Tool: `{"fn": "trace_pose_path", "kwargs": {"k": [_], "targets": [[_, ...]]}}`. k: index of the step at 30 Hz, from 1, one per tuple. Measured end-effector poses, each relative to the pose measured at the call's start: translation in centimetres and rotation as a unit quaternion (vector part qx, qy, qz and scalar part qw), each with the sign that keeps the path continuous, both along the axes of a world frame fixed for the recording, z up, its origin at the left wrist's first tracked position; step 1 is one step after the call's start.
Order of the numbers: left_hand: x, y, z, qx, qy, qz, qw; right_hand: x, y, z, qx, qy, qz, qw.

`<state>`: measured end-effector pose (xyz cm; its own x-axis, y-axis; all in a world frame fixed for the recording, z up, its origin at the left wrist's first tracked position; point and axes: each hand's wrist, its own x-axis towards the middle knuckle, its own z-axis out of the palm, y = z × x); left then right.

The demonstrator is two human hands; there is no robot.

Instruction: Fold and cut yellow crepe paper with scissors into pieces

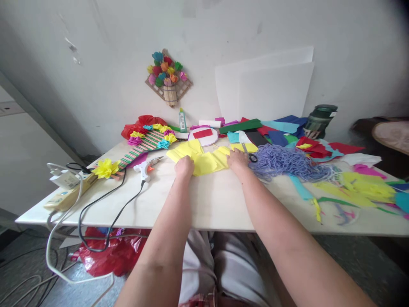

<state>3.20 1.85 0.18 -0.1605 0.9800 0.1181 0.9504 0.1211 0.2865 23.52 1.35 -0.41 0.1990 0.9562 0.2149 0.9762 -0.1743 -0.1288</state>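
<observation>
A creased sheet of yellow crepe paper lies on the table between my two hands. My left hand is closed on its left part, fingers curled and partly hidden. At the right end of the sheet, my right hand grips the paper, its fingertips partly out of sight. Black-handled scissors lie right beside that hand, over another yellow piece. Just behind the sheet is a white oval disc with a red rectangle on it.
A glue gun lies left, its cord running over the table edge near a power strip. Behind it rests a flower-trimmed woven piece. Purple-blue yarn, coloured paper scraps and a dark green flask occupy the right.
</observation>
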Motion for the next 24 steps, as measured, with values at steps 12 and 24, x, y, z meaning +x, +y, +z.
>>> {"fn": "trace_pose_path", "kwargs": {"k": [12,24], "targets": [[0.1,-0.2,0.0,0.03,-0.002,-0.007,1.0,0.3,-0.6,0.9,0.123,0.003,-0.022,0.992],[0.7,0.2,-0.5,0.042,-0.013,-0.022,0.999,-0.4,-1.3,2.5,0.204,0.016,0.084,0.975]]}}
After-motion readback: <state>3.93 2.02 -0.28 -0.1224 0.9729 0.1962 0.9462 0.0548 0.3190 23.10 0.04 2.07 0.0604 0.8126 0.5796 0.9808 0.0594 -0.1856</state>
